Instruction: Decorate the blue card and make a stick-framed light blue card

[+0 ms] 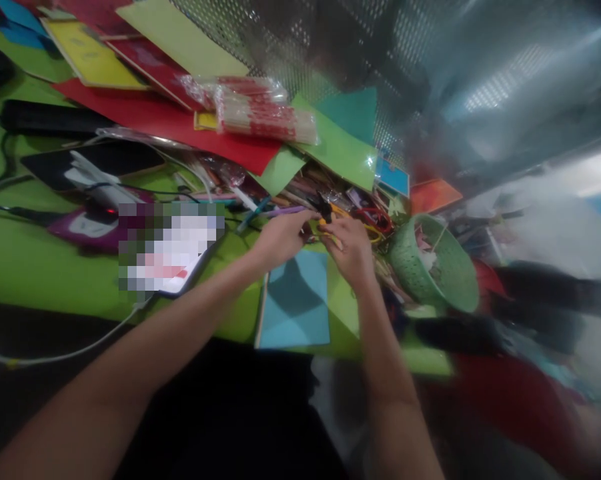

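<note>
My right hand (347,247) is closed around small pliers (322,207) with black jaws and yellow-orange handles, the jaws pointing up and away. Close beside it, my left hand (285,237) has its fingers pinched together; what they hold, if anything, is too small to make out. Both hands are above the far edge of a light blue card or booklet (303,300), which lies flat on the green tabletop (55,273) with their shadow across it. Just beyond the hands is a jumble of sticks, pens and scissors-like yellow and red handles (375,223).
A green basket (405,260) with scraps stands right of my hands. To the left are a lit phone (195,247) on a white cable and a purple power strip (80,223). Red paper (170,127), green sheets (340,147) and wrapped stick bundles (265,120) lie behind, before a perforated metal panel.
</note>
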